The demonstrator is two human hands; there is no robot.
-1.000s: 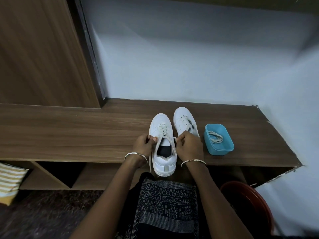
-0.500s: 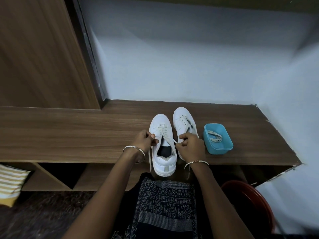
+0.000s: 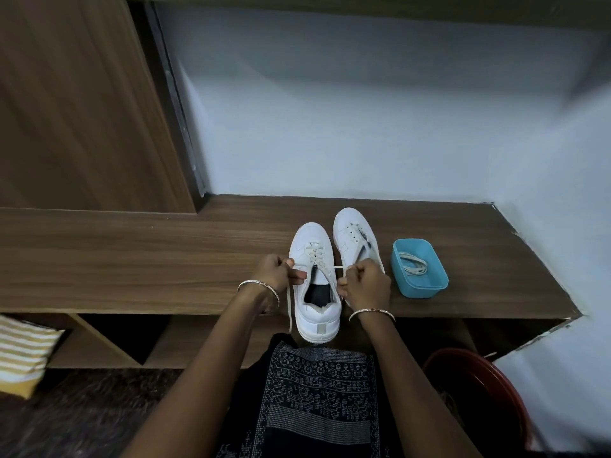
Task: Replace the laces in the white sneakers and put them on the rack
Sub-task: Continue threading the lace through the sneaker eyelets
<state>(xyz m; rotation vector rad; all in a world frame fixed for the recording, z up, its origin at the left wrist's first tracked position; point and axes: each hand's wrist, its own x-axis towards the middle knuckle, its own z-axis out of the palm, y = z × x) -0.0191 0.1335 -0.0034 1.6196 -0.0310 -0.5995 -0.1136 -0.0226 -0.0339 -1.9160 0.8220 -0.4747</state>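
Observation:
Two white sneakers stand toes-away on the wooden rack top [image 3: 132,259]. The left sneaker [image 3: 314,302] is nearest me, its heel over the front edge. Its lace [image 3: 332,268] stretches taut across the tongue between my hands. My left hand [image 3: 277,276] pinches one lace end at the shoe's left side; a loose tail hangs down past the edge. My right hand [image 3: 365,284] pinches the other end at the shoe's right side. The right sneaker [image 3: 352,236] sits just behind my right hand, partly hidden by it.
A blue plastic tub [image 3: 420,285] holding a coiled lace [image 3: 413,263] stands right of the shoes. Open shelf compartments [image 3: 109,338] lie under the top. A red basin [image 3: 479,391] is at lower right, a striped cushion [image 3: 23,352] at lower left. A wooden panel [image 3: 82,110] rises on the left.
My hands have drawn slightly apart, pulling the lace taut across the left sneaker's tongue. The shoes and tub have stayed put.

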